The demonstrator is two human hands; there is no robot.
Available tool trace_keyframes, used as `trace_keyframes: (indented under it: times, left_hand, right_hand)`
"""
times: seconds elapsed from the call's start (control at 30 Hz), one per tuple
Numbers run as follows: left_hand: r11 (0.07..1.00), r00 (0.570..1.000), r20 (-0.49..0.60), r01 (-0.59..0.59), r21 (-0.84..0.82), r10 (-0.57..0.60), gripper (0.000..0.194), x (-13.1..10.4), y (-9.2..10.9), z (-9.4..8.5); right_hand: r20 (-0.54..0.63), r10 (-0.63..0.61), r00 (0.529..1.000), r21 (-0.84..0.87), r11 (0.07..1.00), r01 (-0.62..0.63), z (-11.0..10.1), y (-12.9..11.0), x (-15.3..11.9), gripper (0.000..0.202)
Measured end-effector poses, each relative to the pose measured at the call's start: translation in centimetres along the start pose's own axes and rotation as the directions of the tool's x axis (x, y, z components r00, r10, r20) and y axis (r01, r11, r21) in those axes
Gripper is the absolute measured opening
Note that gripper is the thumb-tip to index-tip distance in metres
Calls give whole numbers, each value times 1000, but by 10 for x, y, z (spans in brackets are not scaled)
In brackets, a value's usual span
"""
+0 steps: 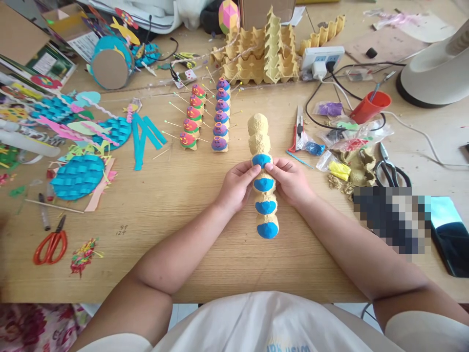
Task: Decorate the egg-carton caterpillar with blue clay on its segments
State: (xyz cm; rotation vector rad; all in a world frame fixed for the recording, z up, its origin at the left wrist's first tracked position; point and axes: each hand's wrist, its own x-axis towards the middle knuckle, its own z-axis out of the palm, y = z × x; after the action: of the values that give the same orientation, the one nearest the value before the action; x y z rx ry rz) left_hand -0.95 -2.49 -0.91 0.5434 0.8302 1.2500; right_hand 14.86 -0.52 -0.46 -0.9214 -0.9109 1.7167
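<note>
Between my hands is a strip of egg carton (262, 142), a row of tan bumps held lengthwise over the table. Several bumps nearest me carry smooth blue clay patches (264, 185); the two far ones are bare. My left hand (239, 180) grips the strip's left edge, its thumb at the third bump from the far end. From the other side my right hand (291, 180) closes on the same bump, thumb on the blue clay. Beyond and to the left stand two decorated carton strips, one red and green (190, 126), one purple (220, 117), with pins sticking out.
Egg trays (256, 54) stand at the back beside a power strip (322, 56). A red cup (371, 106), a utility knife (299, 127), black scissors (392, 171) and bagged yellow clay (340, 170) lie right. Orange-handled scissors (51, 244) and blue woven paper discs (77, 177) are left.
</note>
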Motion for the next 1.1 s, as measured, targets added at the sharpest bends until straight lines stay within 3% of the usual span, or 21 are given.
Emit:
trace_keyframes:
  times: [0.37,0.57,0.7,0.93,1.1]
  left_hand:
    - [999,996,-80,-29,-16,27,41,1,0,4]
    - [996,998,-5,65,-64,-65,34,0,6,6]
    - [996,996,-36,78,-40,-80,31,1,9,5]
    - [998,998,-15,54,6,-54,39,1,6,4]
    - [995,994,-59,96,30,-94,49,-1,6,7]
  right_hand:
    - [9,-20,1000,-72,997,21,1,-2,-3,56]
    - [8,3,1000,-56,998,-3,-2,-1,1,59]
    - [8,-24,1000,-155,988,24,-4,-7,2,58]
    - [32,-13,999,-253,967,20,-4,-12,2,56]
    - [25,2,1000,-303,953,5,-5,-12,3,58]
